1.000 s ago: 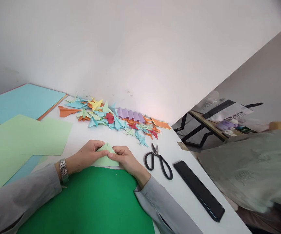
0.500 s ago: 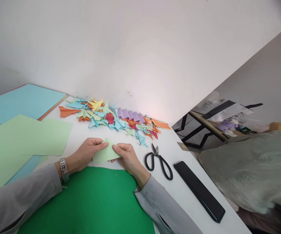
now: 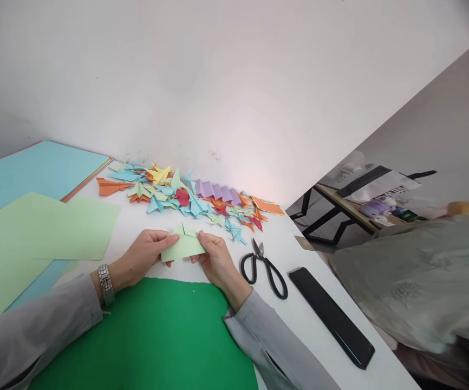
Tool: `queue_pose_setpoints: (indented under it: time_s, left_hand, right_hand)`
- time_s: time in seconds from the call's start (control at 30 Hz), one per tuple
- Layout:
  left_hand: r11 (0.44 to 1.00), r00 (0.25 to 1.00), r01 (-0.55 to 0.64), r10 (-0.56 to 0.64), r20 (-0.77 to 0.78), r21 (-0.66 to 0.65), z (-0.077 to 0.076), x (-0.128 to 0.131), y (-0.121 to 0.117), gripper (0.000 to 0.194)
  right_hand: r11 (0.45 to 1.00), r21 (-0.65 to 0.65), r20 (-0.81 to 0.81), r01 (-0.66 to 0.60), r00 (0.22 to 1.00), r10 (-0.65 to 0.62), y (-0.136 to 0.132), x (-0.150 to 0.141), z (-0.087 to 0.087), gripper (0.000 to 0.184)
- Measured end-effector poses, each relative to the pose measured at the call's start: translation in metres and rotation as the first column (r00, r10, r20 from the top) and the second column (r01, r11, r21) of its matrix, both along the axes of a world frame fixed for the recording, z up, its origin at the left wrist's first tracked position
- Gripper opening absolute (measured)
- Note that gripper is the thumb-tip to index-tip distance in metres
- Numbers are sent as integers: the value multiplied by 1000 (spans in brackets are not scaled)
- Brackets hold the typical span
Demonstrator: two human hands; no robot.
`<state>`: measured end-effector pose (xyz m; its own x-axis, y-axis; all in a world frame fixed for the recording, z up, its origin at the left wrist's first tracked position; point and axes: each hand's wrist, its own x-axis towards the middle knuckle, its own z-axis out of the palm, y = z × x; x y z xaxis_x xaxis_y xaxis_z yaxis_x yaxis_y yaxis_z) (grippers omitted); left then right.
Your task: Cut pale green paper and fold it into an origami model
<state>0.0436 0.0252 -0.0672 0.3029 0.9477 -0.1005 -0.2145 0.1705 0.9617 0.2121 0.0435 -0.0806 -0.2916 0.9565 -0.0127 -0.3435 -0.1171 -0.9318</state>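
A small piece of folded light green paper (image 3: 183, 247) is held up between both hands, with a crease across it and a short slit-like line at its top. My left hand (image 3: 145, 253) pinches its left side, thumb on the front face. On the right side, my right hand (image 3: 217, 261) grips it the same way, thumb near the upper corner. Some fingertips of each hand are hidden behind the paper. Below the hands lies a green sheet (image 3: 149, 330) at the table's near edge.
Folded paper planes and shapes (image 3: 186, 197) are heaped along the wall. Black-handled scissors (image 3: 264, 268) and a long black case (image 3: 332, 317) lie to the right. Large green sheets (image 3: 76, 227) and blue sheets (image 3: 43, 168) are at left. Another person's shirt (image 3: 417, 276) shows at right.
Both hands have lifted the green paper slightly away from me. Its pointed top has given way to a wider, flatter shape, and the right thumb has shifted outward to the right corner.
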Motion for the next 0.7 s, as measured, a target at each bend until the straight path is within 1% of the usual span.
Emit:
queue_pose_setpoints:
  time_s: [0.13,0.23,0.3,0.37,0.43,0.53,0.6,0.7]
  left_hand:
    - [999,997,-29,30,-78,21,2,0,-1,37]
    - [999,988,-54,53,-147,-1,6,0,-3,47]
    - [998,987,-57,53,-151,-20,8,1,-4,50]
    - [998,992,-52,48,-119,-33,8,1,-5,51]
    - [997,998,-50,48,-45,-52,8,2,-4,48]
    - [994,990,-55,66,121,-91,7,1,-2,33]
    - [991,977,-54,78,197,-125,7,1,-1,23]
    - [982,972,-64,102,213,-176,8,0,0,26]
  right_hand:
    - [999,-13,5,37,999,-37,1,0,-1,42]
    - [998,-3,8,56,998,-56,1,1,-2,49]
    - [999,-1,4,54,999,-54,1,1,-2,49]
    - [999,-6,0,50,999,-50,1,2,-1,49]
    - [999,-8,-1,40,999,-40,1,2,-1,49]
    - [1000,8,25,-7,1000,7,0,4,-1,47]
    - [999,29,56,-42,998,41,0,4,-2,45]
    - [996,49,92,-71,994,66,0,3,-4,43]
